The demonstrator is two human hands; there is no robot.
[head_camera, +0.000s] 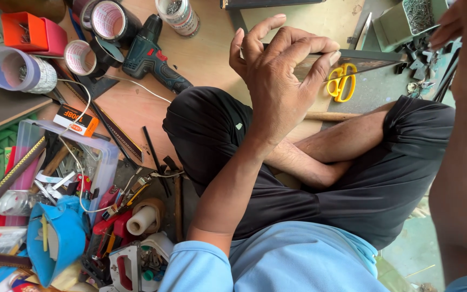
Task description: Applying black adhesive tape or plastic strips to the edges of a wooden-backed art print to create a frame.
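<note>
while the left hand (277,81) pinches a dark strip (352,60), the right hand (455,24) is cut off.

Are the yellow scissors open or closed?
Closed. The yellow scissors lie flat with both handle loops pressed side by side; their blades are hidden under the dark strip.

Beyond the left hand (279,81): a long dark metal strip (352,60), yellow-handled scissors (342,82) upon it. Left of that hand: a teal cordless drill (149,54), rolls of tape (109,19) behind. Under the right hand (460,21): a green tray of nails (406,21).
</note>
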